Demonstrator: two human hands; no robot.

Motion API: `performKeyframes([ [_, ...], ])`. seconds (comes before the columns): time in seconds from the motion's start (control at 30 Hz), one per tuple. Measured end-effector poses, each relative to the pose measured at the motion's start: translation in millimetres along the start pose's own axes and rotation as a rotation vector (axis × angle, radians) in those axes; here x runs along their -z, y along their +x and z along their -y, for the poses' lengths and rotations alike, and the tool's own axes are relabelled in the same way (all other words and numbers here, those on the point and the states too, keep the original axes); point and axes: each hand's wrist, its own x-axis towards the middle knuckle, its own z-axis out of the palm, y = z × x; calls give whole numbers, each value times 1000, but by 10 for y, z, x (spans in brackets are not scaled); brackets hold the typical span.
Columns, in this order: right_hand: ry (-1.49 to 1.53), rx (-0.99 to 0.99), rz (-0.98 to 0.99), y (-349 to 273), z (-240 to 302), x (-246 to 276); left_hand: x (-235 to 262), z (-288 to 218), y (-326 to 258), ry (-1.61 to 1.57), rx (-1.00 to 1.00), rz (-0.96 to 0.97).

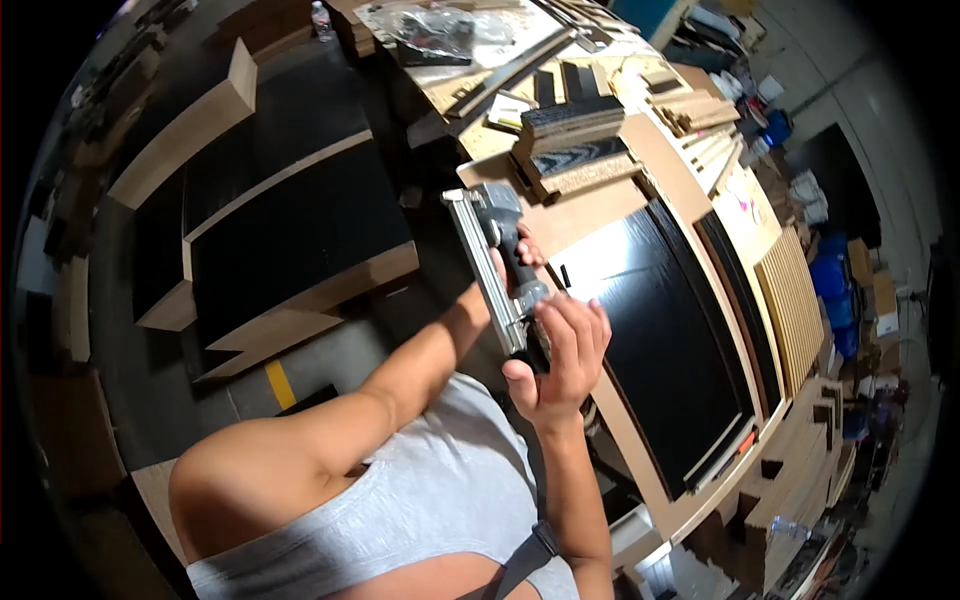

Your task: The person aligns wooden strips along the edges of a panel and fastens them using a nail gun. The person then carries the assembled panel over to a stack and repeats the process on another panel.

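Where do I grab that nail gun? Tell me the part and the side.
Grip the nail gun by its dark handle, coming from the side away from the long metal magazine. The handle is the rounded bar between the head and the base; the left hand already wraps it, while the right hand works at the base.

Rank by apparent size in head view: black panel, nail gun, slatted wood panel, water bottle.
1. black panel
2. slatted wood panel, though the nail gun looks similar and sits nearer the camera, so unsure
3. water bottle

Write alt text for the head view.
A person holds a grey nail gun in both hands, left hand on the grip and right hand at its base, above a black panel framed in light wood on a cluttered workbench.
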Motion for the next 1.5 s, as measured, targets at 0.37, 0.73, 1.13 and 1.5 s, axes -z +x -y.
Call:
performKeyframes([
  [0.37, 0, -568, 211, -834, -238, 176, -505, 228, -211, 882, 227, -407],
  [0.73, 282, -1118, -127, -1600, -878, 394, -1246, 1284, -585, 1789, 350, 269],
  [1.13, -128, -1350, -470, -1643, -1419, 1252, -535, 1885, 860, 1736, 334, 670],
  [1.5, -232, -1481, -79, -773, -1656, 938, 940, 1867, 1886, 2237, -89, 694],
])
